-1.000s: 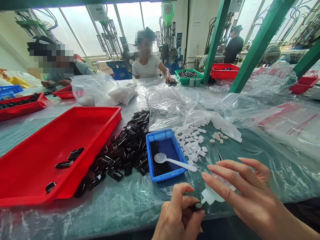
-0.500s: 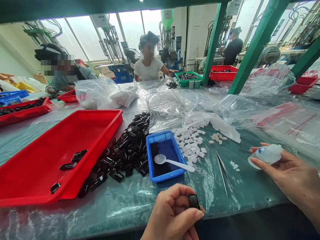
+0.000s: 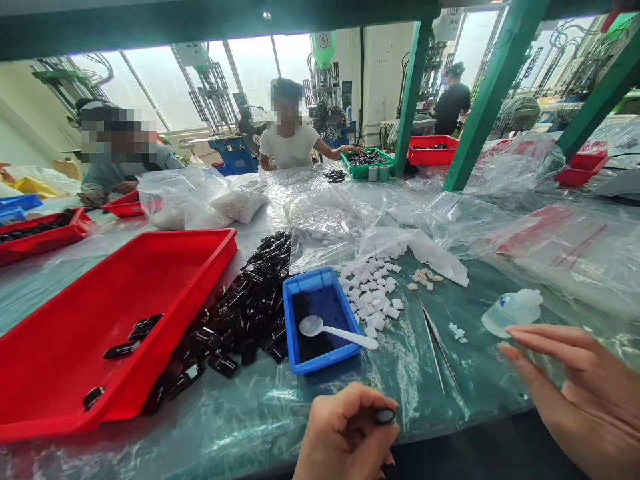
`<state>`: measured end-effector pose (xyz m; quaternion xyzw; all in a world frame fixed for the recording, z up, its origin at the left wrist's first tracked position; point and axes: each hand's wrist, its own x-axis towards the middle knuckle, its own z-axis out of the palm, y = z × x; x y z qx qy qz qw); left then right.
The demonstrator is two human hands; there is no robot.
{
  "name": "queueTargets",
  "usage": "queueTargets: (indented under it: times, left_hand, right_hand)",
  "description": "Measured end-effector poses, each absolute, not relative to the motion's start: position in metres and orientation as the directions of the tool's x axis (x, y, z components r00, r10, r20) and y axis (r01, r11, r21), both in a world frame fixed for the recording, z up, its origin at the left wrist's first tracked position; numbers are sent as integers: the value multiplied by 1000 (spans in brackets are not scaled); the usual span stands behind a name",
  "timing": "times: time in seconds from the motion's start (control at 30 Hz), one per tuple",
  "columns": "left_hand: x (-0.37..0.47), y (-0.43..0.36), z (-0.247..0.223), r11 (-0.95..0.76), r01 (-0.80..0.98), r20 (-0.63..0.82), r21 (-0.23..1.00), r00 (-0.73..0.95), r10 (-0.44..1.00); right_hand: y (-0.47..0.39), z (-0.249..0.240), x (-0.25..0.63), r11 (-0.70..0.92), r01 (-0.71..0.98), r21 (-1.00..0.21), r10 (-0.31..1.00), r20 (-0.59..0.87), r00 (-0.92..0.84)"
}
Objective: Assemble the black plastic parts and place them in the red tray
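Near the table's front edge, my left hand (image 3: 347, 433) pinches a small glossy black plastic piece (image 3: 385, 417), its oval end showing. At the right, my right hand (image 3: 575, 380) has thumb and fingers apart with nothing between them. Just beyond its fingertips a small translucent squeeze bottle (image 3: 511, 312) lies tilted on the table. Metal tweezers (image 3: 436, 343) rest to the left of that hand, beside a few small white bits (image 3: 457, 333). A white plastic spoon (image 3: 336, 331) lies across a blue tray (image 3: 293, 333) with dark contents.
A large red tray (image 3: 125, 273) with several black pieces stands at the left. Between the trays is a pile of black pieces (image 3: 245, 313); white squares (image 3: 373, 293) lie right of the blue tray. Green posts (image 3: 495, 100) rise behind plastic bags (image 3: 465, 220). Co-workers sit across the table.
My right hand has let go of the squeeze bottle, which now lies on the table, and drawn back toward me. The black piece in my left hand has turned end-on.
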<state>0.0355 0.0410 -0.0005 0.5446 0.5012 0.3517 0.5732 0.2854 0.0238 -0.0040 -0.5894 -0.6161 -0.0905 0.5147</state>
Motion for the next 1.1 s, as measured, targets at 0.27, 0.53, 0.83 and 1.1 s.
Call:
queueTargets:
  times: [0.27, 0.53, 0.83, 1.1]
  left_hand:
    - [34, 44, -11, 34, 249, -101, 968, 262, 960]
    - [34, 44, -5, 48, 222, -105, 974, 255, 961]
    - [34, 42, -7, 17, 257, -92, 966, 283, 955]
    - [33, 41, -13, -27, 264, -61, 964, 317, 946]
  right_hand:
    - [99, -4, 269, 365, 898, -246, 748, 651, -126]
    - [151, -12, 270, 203, 962, -183, 908, 403, -115]
    - [135, 8, 263, 229, 912, -339, 906, 418, -72]
    - [49, 25, 223, 477, 539, -694, 870, 459, -180]
